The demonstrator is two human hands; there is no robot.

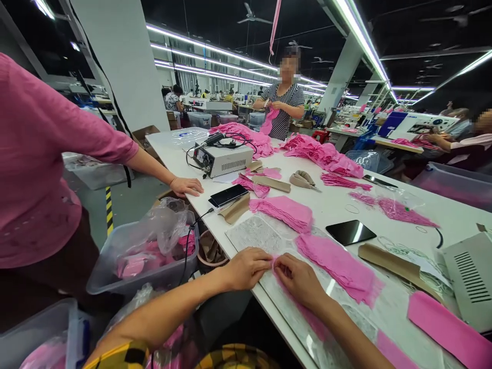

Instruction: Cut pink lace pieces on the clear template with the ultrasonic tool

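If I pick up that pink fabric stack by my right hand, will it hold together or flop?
Probably flops: the pink fabric stack looks thin and soft, with ragged edges, like the pink piece pinched between your left hand and right hand. Likely light too. Its layers lie fanned, so a push would probably slide them apart.

Left hand (246, 267), right hand (298, 279), fingertips pinched together

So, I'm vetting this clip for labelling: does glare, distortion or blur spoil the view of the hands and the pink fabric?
Head view: the wide lens bows the ceiling light strips and table edge, which blow out white; glare streaks the table beside the right hand; left hand and pinched pink fabric piece are sharp.
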